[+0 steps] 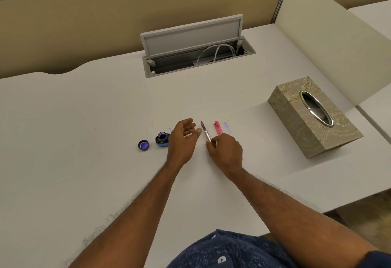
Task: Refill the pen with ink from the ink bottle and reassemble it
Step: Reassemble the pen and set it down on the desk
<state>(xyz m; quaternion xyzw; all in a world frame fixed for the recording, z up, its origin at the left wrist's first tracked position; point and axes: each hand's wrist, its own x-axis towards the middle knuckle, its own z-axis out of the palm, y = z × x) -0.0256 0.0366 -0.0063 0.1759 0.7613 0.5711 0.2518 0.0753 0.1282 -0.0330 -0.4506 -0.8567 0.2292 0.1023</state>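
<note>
nearest, both bare forearms reach out over the pale white desk (84,140). the right hand (225,151) has its fingers curled, pinching the near end of a slim clear pen with a purple tip (205,131); the pen slants away from the hand, tip pointing far and slightly left. the left hand (184,138) is just left of the pen, fingers loosely spread and holding nothing. just left of that hand, partly hidden behind it, stands a small open dark blue glass ink bottle (162,138), and further left lies its round dark lid (143,145), inside up. just beyond the right hand lies a pink plastic pen part (218,128), a faint blue ink smear (226,127) beside it. well right of the right hand sits a beige patterned tissue box (313,117). far beyond both hands, a grey hatch (190,34) stands open over a cable recess.
</note>
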